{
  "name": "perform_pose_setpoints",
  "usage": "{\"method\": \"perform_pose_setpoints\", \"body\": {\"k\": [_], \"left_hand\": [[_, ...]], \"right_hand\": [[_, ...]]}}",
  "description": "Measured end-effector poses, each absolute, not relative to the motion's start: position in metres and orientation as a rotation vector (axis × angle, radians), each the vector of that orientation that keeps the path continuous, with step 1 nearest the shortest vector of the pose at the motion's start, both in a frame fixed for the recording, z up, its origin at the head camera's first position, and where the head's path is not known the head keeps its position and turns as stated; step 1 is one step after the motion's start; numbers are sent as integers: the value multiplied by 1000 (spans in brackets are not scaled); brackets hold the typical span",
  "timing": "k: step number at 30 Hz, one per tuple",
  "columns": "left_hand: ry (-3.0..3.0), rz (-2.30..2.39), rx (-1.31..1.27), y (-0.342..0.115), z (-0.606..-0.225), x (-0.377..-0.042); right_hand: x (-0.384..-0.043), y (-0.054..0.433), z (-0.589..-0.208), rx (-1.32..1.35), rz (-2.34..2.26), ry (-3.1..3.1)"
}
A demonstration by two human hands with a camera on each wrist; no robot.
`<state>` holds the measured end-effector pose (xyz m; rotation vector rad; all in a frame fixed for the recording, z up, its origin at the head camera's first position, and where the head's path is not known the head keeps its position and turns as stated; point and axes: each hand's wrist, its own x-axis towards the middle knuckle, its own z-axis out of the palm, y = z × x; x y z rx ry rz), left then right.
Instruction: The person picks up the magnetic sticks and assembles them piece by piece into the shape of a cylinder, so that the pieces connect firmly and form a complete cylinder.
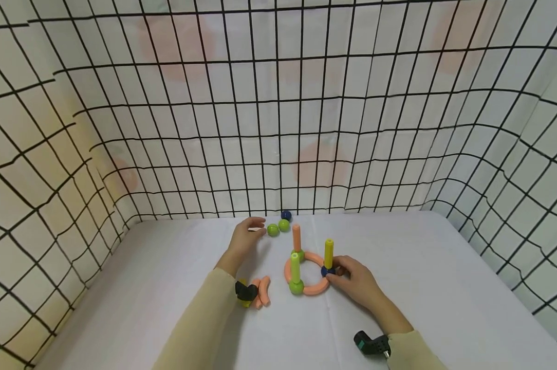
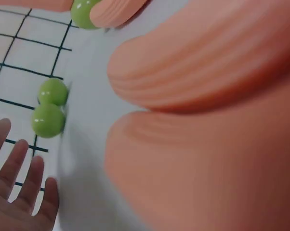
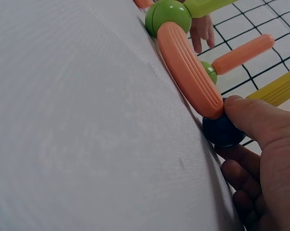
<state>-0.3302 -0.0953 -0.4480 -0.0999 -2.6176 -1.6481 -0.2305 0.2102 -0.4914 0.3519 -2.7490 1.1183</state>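
On the white table a ring of curved orange rods joins two green balls and a dark blue ball. Upright rods rise from the balls: a light green one, an orange one and a yellow one. My right hand pinches the dark blue ball between thumb and fingers at the ring's right side. My left hand reaches beside a loose green ball, its fingers spread and holding nothing in the left wrist view.
Another green ball and a dark blue ball lie near the back edge. Loose curved orange rods and yellow pieces lie by my left forearm. A black grid net surrounds the table's back and sides.
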Motion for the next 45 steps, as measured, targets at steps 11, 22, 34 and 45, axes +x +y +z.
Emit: {"method": "perform_pose_setpoints", "body": {"k": [11, 22, 34, 45], "left_hand": [[-2605, -1867, 31, -82, -450, -344], [-2696, -1823, -4, -79, -456, -350], [-2757, -1656, 27, -78, -458, -353], [-2715, -1762, 107, -80, -455, -352]], "right_hand": [[-229, 209, -487, 371, 1123, -2745], [-230, 211, -487, 379, 1107, -2754], [-229, 210, -488, 400, 1088, -2742], [-228, 210, -486, 410, 1100, -2739]]}}
